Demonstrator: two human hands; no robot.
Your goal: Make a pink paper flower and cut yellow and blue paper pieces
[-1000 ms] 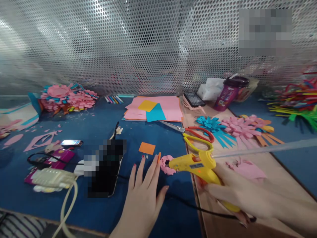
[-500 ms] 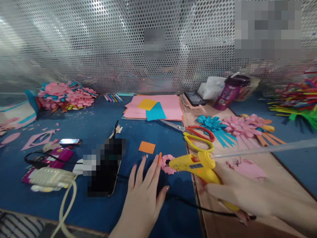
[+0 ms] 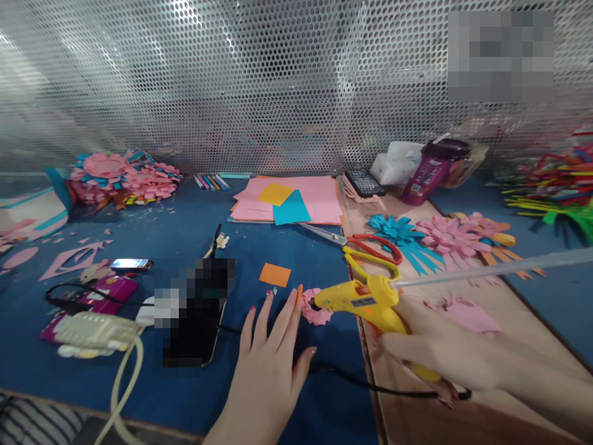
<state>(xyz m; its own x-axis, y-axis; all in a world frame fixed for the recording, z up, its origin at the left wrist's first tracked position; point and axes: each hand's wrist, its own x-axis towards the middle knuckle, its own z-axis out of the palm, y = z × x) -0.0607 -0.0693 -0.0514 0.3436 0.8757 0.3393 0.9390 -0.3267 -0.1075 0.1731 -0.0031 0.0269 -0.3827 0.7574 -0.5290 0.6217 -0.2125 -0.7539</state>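
My right hand is closed round the handle of a yellow hot glue gun, with a long clear glue stick sticking out of its back. The dark nozzle is over a ruffled ring of pink paper on the blue table. My left hand lies flat with fingers apart, its index fingertip touching the left side of the ring. A small strip of orange paper shows by that fingertip. Just beyond the fingers lies an orange paper rectangle.
Red and yellow scissors lie beyond the glue gun. Paper rosettes stand at the right, pink paper sheets at the back. A phone and power strip are on the left. A black cord runs below my hands.
The glue gun in my right hand has shifted slightly left, its nozzle moving toward the left part of the pink ring. My left hand has stayed in place.
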